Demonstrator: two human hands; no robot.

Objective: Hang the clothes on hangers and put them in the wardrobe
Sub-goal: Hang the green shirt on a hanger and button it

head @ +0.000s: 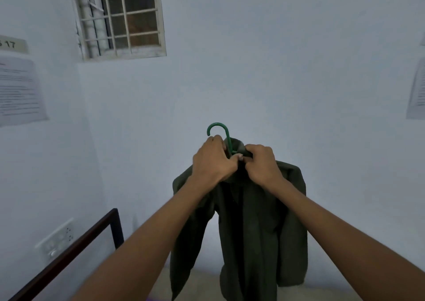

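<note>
Here I hold a dark green shirt (250, 220) up in front of me, against the pale wall (287, 75). The shirt sits on a green hanger (224, 135); only the hook and a bit of the neck show, standing up above the collar, and the rest of the hanger is hidden inside the cloth. The hook curves over to my left.

My left hand (212, 160) is curled at the collar just under the hook, fingers closed on the cloth at the hanger's neck. My right hand (262, 165) is bunched up right beside it, fingers and thumb pinching the collar on the other side. The two hands touch at the knuckles, with the neck of the hanger rising between them. Whether my fingers also close on the hanger itself I cannot tell, since the collar covers that part.

The shirt hangs free from my hands, shoulders spread on the hanger, sleeves drooping down either side, the front placket facing me. Its hem falls toward a light surface at the bottom edge.

Up to the left is a barred window (119, 17) in a worn white frame. On the left wall are a printed sheet (19, 89) and a small label (12, 44) above it. Another sheet (417, 91) shows at the right edge. Low on the left there is a switch plate (56, 238), and a dark frame (76, 250) slants across that corner.
</note>
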